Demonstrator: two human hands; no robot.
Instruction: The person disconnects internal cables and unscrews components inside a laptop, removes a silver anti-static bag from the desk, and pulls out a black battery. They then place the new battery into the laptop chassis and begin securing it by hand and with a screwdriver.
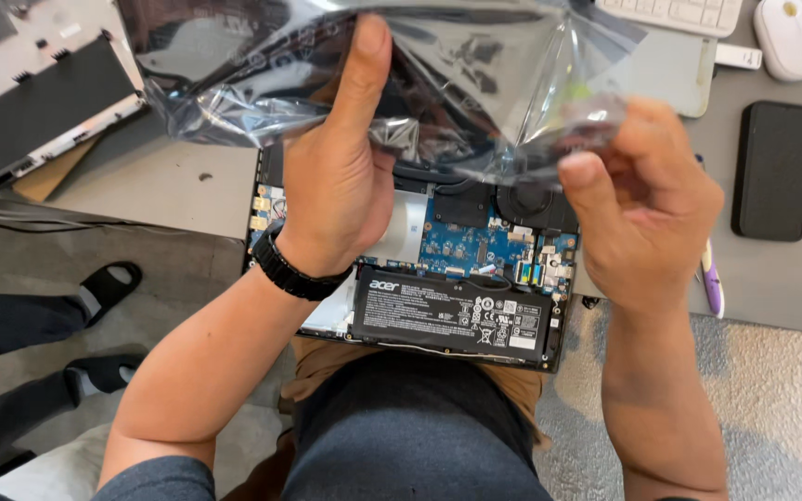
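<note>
shiny plastic bag (475, 83) in both hands, long axis left-to-right, mouth unclear

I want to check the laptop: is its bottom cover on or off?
Off. The laptop shows its bare blue circuit board and black battery below the hands.

Smoky grey translucent bag (457, 83) gripped above a blue circuit board (475, 243)

Below the grip, a black battery (452, 311) with white markings adjoins the board; a black watch band (291, 269) circles the left wrist. Right of the grip lie a black phone (773, 170), a white mouse (788, 37) and a purple-and-white pen (713, 283) on the grey table (772, 288).
</note>
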